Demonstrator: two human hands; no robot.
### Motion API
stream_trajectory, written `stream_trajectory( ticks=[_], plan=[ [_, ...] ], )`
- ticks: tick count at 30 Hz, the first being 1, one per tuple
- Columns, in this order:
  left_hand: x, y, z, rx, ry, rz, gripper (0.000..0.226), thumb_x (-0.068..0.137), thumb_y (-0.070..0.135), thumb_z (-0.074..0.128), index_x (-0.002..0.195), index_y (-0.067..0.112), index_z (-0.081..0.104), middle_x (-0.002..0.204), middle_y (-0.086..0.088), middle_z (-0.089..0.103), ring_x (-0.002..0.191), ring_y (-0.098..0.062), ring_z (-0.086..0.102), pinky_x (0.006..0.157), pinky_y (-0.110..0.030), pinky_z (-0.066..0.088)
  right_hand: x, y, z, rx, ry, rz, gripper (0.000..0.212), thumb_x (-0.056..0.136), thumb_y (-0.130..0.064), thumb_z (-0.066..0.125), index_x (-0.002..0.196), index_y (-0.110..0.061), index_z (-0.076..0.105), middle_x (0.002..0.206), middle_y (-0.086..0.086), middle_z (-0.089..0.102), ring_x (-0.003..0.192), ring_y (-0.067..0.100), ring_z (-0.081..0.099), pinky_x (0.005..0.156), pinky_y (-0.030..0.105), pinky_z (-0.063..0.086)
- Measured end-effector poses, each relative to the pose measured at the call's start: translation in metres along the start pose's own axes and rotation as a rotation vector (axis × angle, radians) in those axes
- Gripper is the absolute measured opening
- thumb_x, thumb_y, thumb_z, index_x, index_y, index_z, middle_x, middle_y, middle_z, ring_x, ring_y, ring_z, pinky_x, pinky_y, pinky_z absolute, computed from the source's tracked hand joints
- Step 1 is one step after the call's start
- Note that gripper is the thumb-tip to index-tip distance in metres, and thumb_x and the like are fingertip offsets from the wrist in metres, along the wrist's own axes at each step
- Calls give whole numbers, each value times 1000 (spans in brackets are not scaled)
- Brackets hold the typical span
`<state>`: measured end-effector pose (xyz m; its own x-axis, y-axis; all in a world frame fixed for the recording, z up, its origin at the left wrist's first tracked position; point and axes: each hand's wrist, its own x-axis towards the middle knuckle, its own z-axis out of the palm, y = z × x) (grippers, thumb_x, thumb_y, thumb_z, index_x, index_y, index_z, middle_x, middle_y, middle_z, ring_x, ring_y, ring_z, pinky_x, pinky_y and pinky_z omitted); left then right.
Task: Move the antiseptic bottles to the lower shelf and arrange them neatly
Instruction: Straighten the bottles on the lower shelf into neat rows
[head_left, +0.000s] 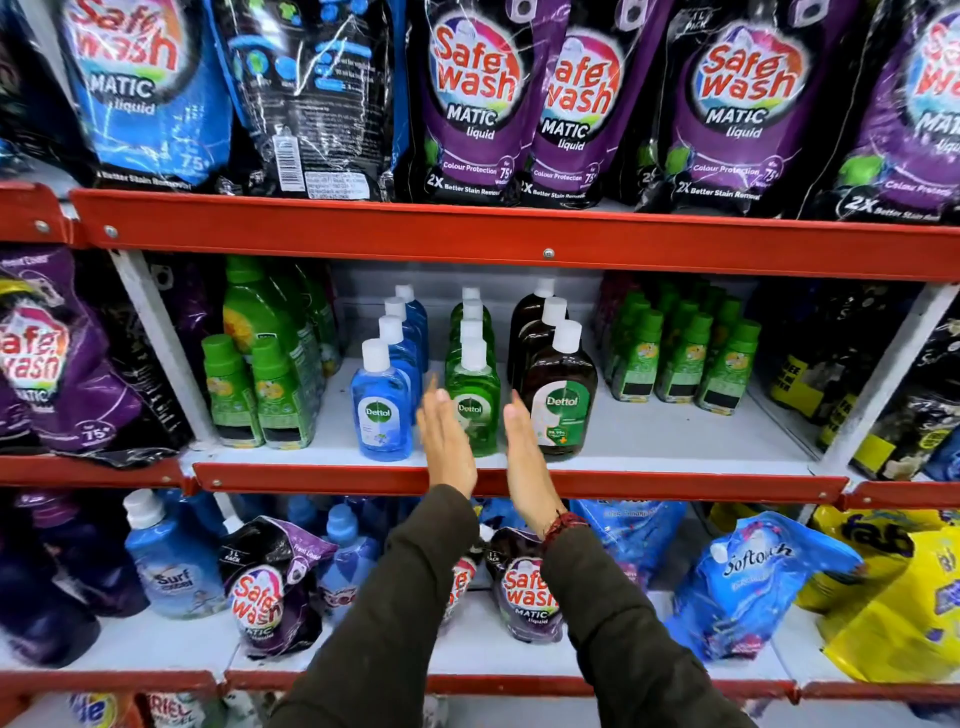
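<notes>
Three rows of Dettol antiseptic bottles with white caps stand on the middle shelf: blue bottles, green bottles and brown bottles, each row running front to back. My left hand is flat with fingers straight, at the left side of the front green bottle. My right hand is flat too, at that bottle's right side, between the green and brown rows. Both palms face inward and flank the green row. Neither hand holds anything.
Small green-capped bottles stand left and right of the Dettol rows. Purple Safewash pouches fill the upper shelf. The lower shelf holds Safewash pouches, a Surf bottle and a blue Softouch pouch.
</notes>
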<state>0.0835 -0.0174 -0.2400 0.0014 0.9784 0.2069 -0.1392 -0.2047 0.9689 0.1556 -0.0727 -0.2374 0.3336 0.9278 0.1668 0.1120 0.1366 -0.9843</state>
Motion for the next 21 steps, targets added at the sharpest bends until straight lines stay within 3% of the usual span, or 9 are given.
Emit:
stream_trajectory(
  ticks=[2,5,9,10,12,15,18,21],
  plan=[
    [20,-14,-7,-93,-107,-124,105,78,95,31,158,27,38,163,-7,42,151,-22,37,127,-49,24,4,-4,8,2,-34,24,104,79,-87,32,163,-28,17,172,-8,19,157,5,18,133,42,13],
    [33,-32,-14,-98,-192,-165,105,72,98,37,154,31,45,153,-6,55,141,-20,52,122,-50,36,12,-3,9,17,-47,32,101,80,-89,35,161,-31,22,169,-8,30,154,5,29,131,41,21],
    [18,-15,-22,-68,-232,-117,104,76,95,34,156,31,40,156,-2,51,144,-15,47,124,-47,33,5,-7,8,30,-39,3,42,106,-54,27,147,-46,34,152,-16,45,123,-24,45,107,14,37],
    [15,-13,-23,-61,-231,-104,100,78,92,32,158,31,37,159,-1,48,145,-14,44,125,-46,31,3,-6,8,22,-28,4,42,107,-53,27,148,-46,34,152,-15,46,124,-23,46,110,16,37],
    [12,-12,-23,-48,-228,-79,95,82,88,29,158,32,36,160,1,46,147,-12,41,126,-45,29,3,-4,7,-1,-11,1,50,104,-57,28,152,-43,34,158,-13,44,138,-7,45,122,30,32],
    [9,-14,-24,-11,-217,-65,96,83,90,29,156,30,40,160,1,46,148,-12,41,127,-45,27,3,-1,7,-2,-9,-1,58,104,-58,29,158,-37,29,163,-10,39,149,6,38,128,40,27],
    [7,-14,-24,38,-224,-32,92,86,89,26,159,33,33,163,3,42,150,-10,36,128,-44,25,1,-4,8,-20,1,-7,59,106,-54,30,160,-33,24,164,-7,38,149,8,38,128,39,27],
    [3,-9,-24,78,-244,14,76,98,72,24,162,33,23,169,3,28,156,-11,22,130,-43,14,0,-6,7,-56,-5,-6,58,107,-50,30,161,-32,21,165,-8,35,146,4,36,122,25,26]
  ],
)
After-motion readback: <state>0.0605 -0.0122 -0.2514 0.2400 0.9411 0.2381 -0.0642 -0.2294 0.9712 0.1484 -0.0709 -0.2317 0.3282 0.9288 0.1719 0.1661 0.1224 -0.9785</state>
